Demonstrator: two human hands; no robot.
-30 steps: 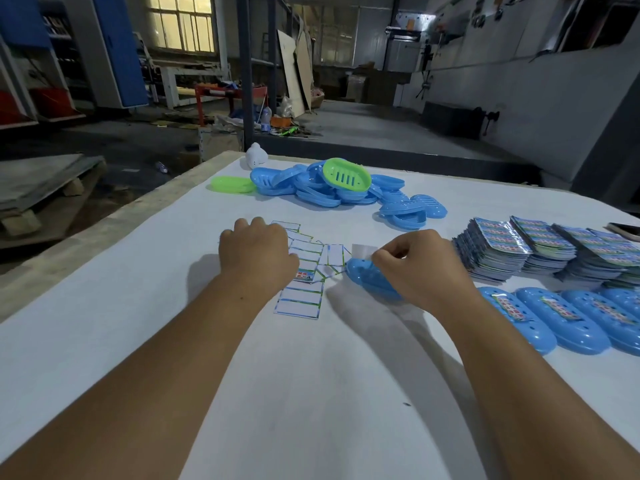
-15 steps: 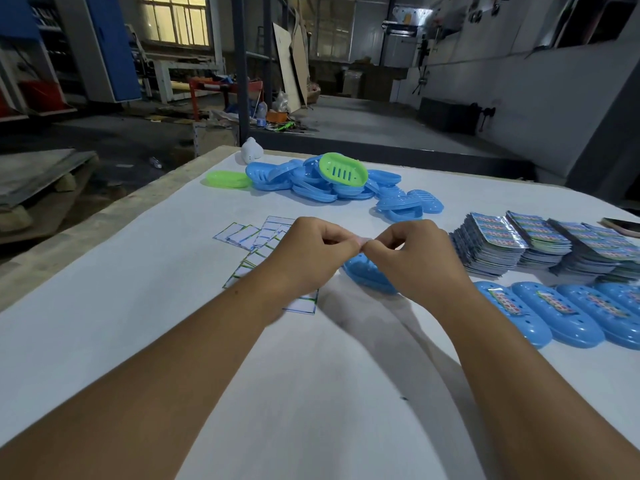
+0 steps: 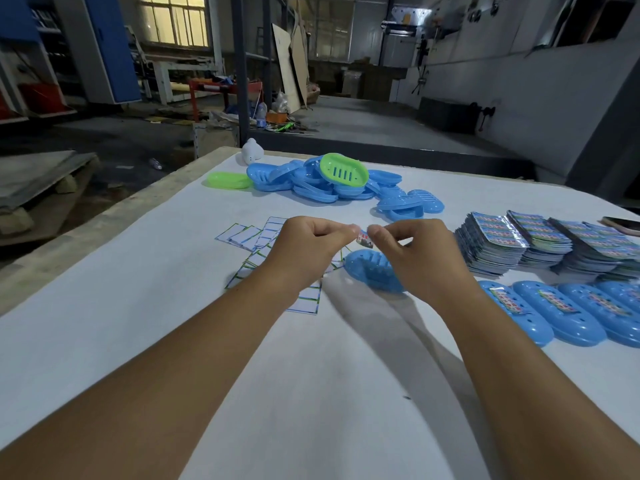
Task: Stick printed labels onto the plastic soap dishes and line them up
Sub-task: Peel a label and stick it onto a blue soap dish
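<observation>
— Two hands meet above the tabletop [image 3: 173,341]. What does each grip have?

— The left hand [image 3: 308,251] and the right hand [image 3: 415,258] both have fingers curled, and each pinches one end of a small printed label [image 3: 364,238] held between them in the air. Just below and beside the right hand lies a blue soap dish [image 3: 372,270], partly hidden by that hand.

— What else lies around them?

— Under the left wrist, loose white slips with blue and green edges [image 3: 256,244] are scattered; the arm covers some of them. Farther back sits a heap of blue dishes [image 3: 332,188] with one green dish [image 3: 343,169] tilted on top, a second green piece [image 3: 229,180] flat at its left, and a small white object [image 3: 252,151] at the far edge. At the right, stacks of printed labels [image 3: 540,242] stand side by side, with a dark phone-like thing [image 3: 621,224] behind them. In front of the stacks, a row of labelled blue dishes [image 3: 571,311] lies side by side, touching.

— And the surface, the room?

— White sheeting covers the tabletop. Beyond it is a dim workshop: concrete floor, a lit window [image 3: 173,20], a blue cabinet [image 3: 110,46], leaning boards [image 3: 289,64], a red frame [image 3: 225,90], and a grey wall on the right.
</observation>
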